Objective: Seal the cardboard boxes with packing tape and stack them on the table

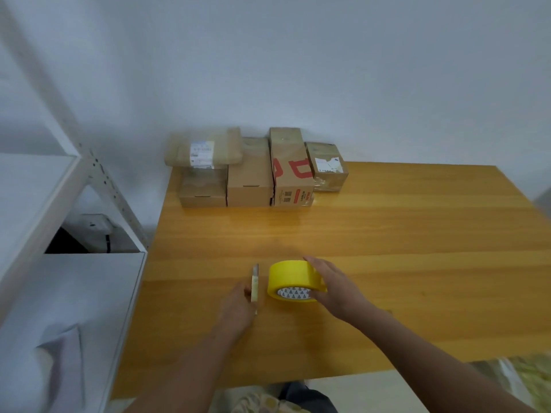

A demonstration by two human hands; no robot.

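Note:
A yellow roll of packing tape (290,278) stands on the wooden table (417,248) near the front. My right hand (334,286) curls over its right side and grips it. Just left of the roll, my left hand (240,305) holds a pale yellow utility knife (255,283) that points away from me. Several cardboard boxes stand at the far left of the table against the wall: a flat box (204,147) on a low box (202,189), a plain box (250,177), a tall box with red print (290,168) and a small labelled box (326,165).
A white metal shelving unit (68,204) stands close along the table's left edge. A white wall rises directly behind the boxes. My patterned clothing (268,405) shows below the table's front edge.

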